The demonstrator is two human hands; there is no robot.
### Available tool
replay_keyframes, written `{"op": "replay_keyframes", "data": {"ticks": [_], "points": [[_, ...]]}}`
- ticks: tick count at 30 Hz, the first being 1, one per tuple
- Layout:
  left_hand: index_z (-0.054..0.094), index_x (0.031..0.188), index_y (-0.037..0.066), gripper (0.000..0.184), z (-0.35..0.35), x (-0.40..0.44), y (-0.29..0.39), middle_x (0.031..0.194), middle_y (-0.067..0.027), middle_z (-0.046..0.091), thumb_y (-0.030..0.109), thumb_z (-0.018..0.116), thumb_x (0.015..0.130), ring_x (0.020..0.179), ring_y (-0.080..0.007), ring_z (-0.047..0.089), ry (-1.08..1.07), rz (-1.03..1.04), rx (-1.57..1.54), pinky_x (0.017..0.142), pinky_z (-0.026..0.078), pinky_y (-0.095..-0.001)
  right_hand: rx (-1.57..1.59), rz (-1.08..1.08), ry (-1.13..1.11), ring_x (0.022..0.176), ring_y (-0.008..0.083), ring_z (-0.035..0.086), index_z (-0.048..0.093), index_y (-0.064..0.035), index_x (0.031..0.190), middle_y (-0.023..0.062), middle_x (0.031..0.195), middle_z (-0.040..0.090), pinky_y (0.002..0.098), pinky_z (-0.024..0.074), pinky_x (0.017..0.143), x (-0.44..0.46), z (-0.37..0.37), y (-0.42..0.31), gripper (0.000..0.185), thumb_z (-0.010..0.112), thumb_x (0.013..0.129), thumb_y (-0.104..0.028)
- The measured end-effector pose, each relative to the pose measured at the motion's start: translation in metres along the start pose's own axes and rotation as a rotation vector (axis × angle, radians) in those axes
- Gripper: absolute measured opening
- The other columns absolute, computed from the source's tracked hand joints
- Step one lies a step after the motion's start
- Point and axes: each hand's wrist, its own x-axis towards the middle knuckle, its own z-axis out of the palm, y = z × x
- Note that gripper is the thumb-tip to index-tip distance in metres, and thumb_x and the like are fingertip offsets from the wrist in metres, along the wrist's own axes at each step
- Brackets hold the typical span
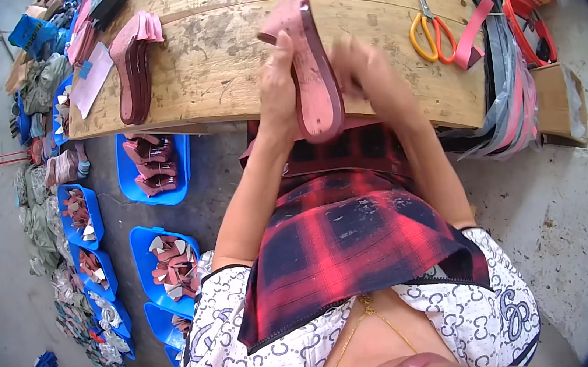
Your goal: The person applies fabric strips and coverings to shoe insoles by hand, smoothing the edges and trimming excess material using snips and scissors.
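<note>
My left hand (276, 93) is wrapped round a pink slide sandal (317, 95) with a dark red sole edge, thumb at its strap. The sandal is upright over the table's near edge, its strap end pointing away from me and its insole partly facing me. Just right of it is my right hand (372, 73), smeared by motion; whether its fingers touch the sandal or hold anything cannot be made out. A stack of similar pink and dark red soles (135, 74) lies on the wooden table (216, 41), left of my hands.
Orange-handled scissors (430, 35) and a pink strip (475, 33) lie at the table's right side, beside hanging plastic-wrapped strips (509, 96). Blue bins (185, 172) of sandal parts stand on the floor at left. A cardboard box (562, 103) stands at right.
</note>
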Motion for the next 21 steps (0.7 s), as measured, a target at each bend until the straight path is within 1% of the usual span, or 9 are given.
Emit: {"op": "replay_keyframes", "data": {"ticks": [2,3,5,8,9,12,14,16,21], "points": [[0.057,0.117,0.003,0.043,0.006,-0.015,-0.013,0.103,-0.0076,0.065,0.041,0.048,0.100,0.089,-0.0139,0.064,-0.042,-0.096,-0.170,0.078,0.054,-0.0293,0.065,-0.069,0.085,0.057,0.0035,0.042,0.058,-0.0078,0.086,-0.0044,0.067,0.050,0.0212,0.0329,0.049,0.037,0.002,-0.007,0.029,0.057,0.096,-0.035],[0.051,0.128,0.003,0.047,-0.029,-0.003,-0.026,0.114,-0.0089,0.062,0.041,0.044,0.101,0.102,-0.0173,0.062,-0.571,-0.082,-0.465,0.088,0.051,-0.0307,-0.059,-0.026,0.017,0.058,0.0047,0.044,0.059,-0.0057,0.089,-0.0034,0.066,0.048,0.0221,0.0343,0.051,0.042,0.009,-0.014,0.028,0.056,0.097,-0.032],[0.052,0.126,0.003,0.048,-0.013,-0.017,-0.003,0.109,-0.0090,0.063,0.042,0.043,0.101,0.097,-0.0172,0.062,-0.217,-0.008,-0.321,0.084,0.052,-0.0296,-0.501,-0.628,0.119,0.057,0.0053,0.045,0.060,-0.0050,0.090,-0.0031,0.064,0.047,0.0227,0.0346,0.050,0.039,0.030,0.013,0.027,0.055,0.098,-0.030],[0.056,0.105,0.007,0.042,-0.024,-0.028,0.019,0.088,-0.0050,0.061,0.046,0.042,0.101,0.079,-0.0138,0.059,0.091,0.005,-0.119,0.068,0.049,-0.0278,-0.173,-0.276,-0.036,0.054,0.0073,0.046,0.063,-0.0011,0.096,-0.0012,0.060,0.048,0.0266,0.0386,0.051,-0.008,0.056,0.016,0.027,0.053,0.099,-0.026],[0.056,0.100,0.008,0.041,-0.041,-0.027,0.017,0.082,-0.0038,0.059,0.046,0.042,0.101,0.075,-0.0130,0.057,0.124,-0.008,-0.094,0.065,0.047,-0.0271,-0.069,0.031,-0.127,0.054,0.0080,0.046,0.063,-0.0005,0.097,-0.0001,0.059,0.049,0.0278,0.0399,0.051,-0.027,0.057,0.007,0.027,0.052,0.099,-0.025],[0.053,0.082,0.012,0.037,-0.040,-0.020,0.029,0.059,0.0016,0.039,0.044,0.044,0.100,0.053,-0.0107,0.037,0.239,0.069,-0.258,0.050,0.032,-0.0237,-0.135,0.111,-0.541,0.061,0.0098,0.054,0.064,0.0002,0.093,0.0037,0.062,0.055,0.0271,0.0437,0.057,-0.040,0.047,0.016,0.029,0.056,0.097,-0.027],[0.052,0.079,0.013,0.037,-0.062,-0.017,0.032,0.059,0.0018,0.033,0.042,0.045,0.100,0.053,-0.0109,0.030,0.018,0.118,-0.316,0.050,0.028,-0.0247,-0.349,-0.346,-0.107,0.067,0.0186,0.061,0.066,-0.0031,0.094,0.0078,0.073,0.061,0.0310,0.0475,0.061,-0.013,0.030,0.053,0.028,0.062,0.092,-0.031],[0.050,0.076,0.012,0.038,-0.069,-0.019,0.030,0.059,0.0013,0.032,0.041,0.045,0.100,0.053,-0.0106,0.030,-0.043,0.084,-0.472,0.051,0.028,-0.0247,-0.895,-0.448,0.115,0.083,0.0264,0.063,0.066,-0.0071,0.096,0.0085,0.091,0.063,0.0374,0.0507,0.069,0.011,0.013,0.046,0.029,0.069,0.084,-0.033],[0.045,0.071,0.010,0.042,-0.085,-0.021,0.019,0.058,0.0002,0.032,0.040,0.045,0.101,0.052,-0.0106,0.030,-0.108,0.033,-0.679,0.050,0.028,-0.0253,-1.245,-0.510,-0.110,0.101,0.0262,0.058,0.064,-0.0105,0.100,0.0059,0.105,0.059,0.0399,0.0521,0.075,0.036,0.002,0.056,0.034,0.073,0.077,-0.033]]}}
